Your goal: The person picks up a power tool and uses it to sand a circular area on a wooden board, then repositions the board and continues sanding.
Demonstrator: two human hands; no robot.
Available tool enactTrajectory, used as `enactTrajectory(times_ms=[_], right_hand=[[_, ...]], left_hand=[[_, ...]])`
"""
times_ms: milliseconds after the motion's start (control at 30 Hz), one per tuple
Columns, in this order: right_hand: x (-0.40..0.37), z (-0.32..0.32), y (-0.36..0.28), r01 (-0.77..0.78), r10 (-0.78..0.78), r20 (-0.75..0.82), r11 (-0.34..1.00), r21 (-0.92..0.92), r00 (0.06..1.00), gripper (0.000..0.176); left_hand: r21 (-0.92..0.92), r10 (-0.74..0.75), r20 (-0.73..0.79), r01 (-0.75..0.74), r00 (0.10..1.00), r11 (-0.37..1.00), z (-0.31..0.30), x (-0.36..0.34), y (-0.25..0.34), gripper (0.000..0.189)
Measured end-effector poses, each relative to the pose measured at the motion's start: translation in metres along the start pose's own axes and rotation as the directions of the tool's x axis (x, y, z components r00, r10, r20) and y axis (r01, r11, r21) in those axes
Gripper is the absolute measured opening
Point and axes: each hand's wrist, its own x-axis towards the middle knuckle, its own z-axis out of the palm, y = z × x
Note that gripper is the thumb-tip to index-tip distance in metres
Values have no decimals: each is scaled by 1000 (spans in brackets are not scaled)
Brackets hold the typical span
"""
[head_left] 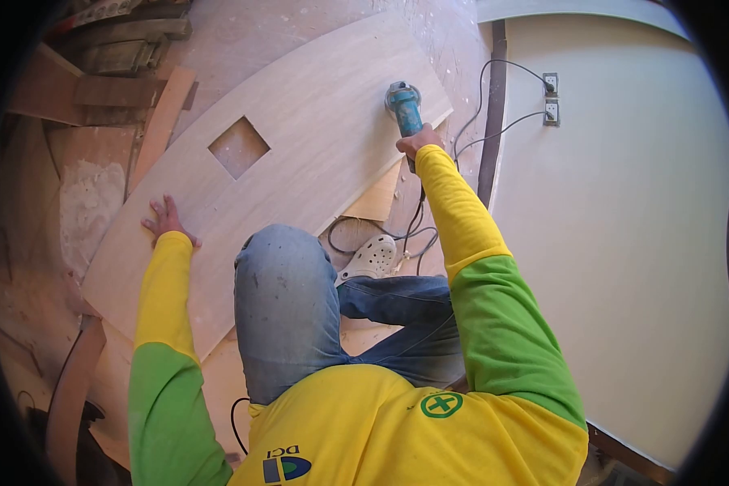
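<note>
A pale wooden panel (316, 113) with a square cutout lies across the floor before me. My right hand (419, 142) is closed around the body of a teal angle grinder (407, 107), whose round head rests at the panel's far right end. From the grinder's rear a dark cord hangs down toward the floor. My left hand (168, 219) lies flat on the left part of the panel, fingers spread, holding nothing. My bent knee (283, 267) is over the panel's near edge.
Black cords (482, 89) run to two wall-type outlets (551, 99) on a large pale board (616, 227) at right. Loose cord (344, 235) coils beside my white clog (373, 257). Wood strips (160, 121) and scraps lie at left.
</note>
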Motion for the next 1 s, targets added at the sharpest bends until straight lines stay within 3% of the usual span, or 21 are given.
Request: enactTrajectory(times_ms=[533, 700, 767, 833, 1000], right_hand=[[4, 14, 11, 35, -36, -66, 999, -19, 997, 63], [-3, 5, 34, 76, -77, -79, 997, -17, 994, 59], [1, 0, 54, 83, -78, -98, 996, 46, 992, 59], [8, -4, 78, 194, -171, -210, 976, 96, 963, 62], [42, -32, 123, 243, -215, -146, 945, 217, 966, 65]], left_hand=[[-21, 8, -27, -9, 1000, 1000, -1, -2, 0, 144], [93, 80, -58, -75, 995, 993, 6, 6, -4, 151], [144, 109, -77, -97, 991, 985, 3, 7, -4, 154], [121, 110, -45, -104, 993, 987, 3, 8, -5, 156], [123, 60, -7, -59, 998, 991, -9, 15, 3, 156]])
